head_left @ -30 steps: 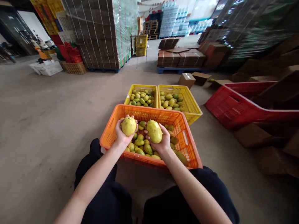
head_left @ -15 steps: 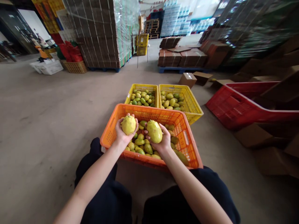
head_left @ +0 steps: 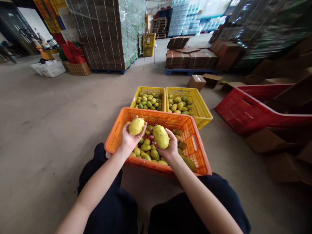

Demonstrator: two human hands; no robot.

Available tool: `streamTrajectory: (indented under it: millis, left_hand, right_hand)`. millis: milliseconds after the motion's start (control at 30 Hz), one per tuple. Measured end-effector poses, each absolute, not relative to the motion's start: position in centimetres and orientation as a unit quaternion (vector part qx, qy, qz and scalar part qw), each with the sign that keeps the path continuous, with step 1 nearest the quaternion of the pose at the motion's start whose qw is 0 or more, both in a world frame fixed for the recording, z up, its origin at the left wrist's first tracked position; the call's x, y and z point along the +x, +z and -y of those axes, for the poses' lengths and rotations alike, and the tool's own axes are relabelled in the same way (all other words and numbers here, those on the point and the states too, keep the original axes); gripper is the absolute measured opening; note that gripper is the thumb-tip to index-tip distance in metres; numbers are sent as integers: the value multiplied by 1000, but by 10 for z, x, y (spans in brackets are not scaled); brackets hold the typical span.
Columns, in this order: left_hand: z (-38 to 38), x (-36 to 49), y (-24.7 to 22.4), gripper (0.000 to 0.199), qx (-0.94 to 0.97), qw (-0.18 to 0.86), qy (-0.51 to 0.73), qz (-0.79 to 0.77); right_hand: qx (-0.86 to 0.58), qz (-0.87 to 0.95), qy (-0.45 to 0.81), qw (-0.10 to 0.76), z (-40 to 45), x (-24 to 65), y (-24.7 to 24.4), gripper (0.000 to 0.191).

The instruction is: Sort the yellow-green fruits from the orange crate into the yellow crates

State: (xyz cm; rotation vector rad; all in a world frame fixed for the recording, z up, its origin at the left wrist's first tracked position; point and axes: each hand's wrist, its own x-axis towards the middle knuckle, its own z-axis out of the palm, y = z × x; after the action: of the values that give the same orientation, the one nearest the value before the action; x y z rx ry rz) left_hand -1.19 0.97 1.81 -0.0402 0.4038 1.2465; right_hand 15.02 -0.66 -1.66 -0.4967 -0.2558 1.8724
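Note:
Above the orange crate, my left hand holds a yellow fruit, its fingers curled around the underside. My right hand grips a larger yellow-green fruit beside it. A gap separates the two hands. Below them, several green and yellow fruits lie in the orange crate, partly hidden by my hands and forearms.
Two yellow crates with similar fruit stand just beyond the orange one. A red crate and open cardboard boxes are at the right. Farther back are a wrapped pallet stack and flat cartons on a blue pallet.
The fruit in my left hand has turned, now lying more sideways, and my left fingers have shifted around it. My right hand and its fruit have barely moved.

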Motion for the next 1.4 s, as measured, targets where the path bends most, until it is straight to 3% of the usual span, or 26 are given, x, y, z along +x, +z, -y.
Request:
streamTrajectory:
  millis: [433,767,1000,1400]
  left_hand:
    - [-8,-19,17,28,36,797,567,-205]
    - [1,-19,22,44,116,814,531,-204]
    - [-1,-13,15,32,80,806,558,-177]
    - [-5,-5,9,42,17,791,587,-173]
  right_hand:
    - [-193,124,798,557,8,151,-16,26]
    - [-99,242,820,510,22,155,-9,23]
    - [-143,153,821,530,16,153,-8,32]
    - [-174,73,793,580,11,150,-8,28]
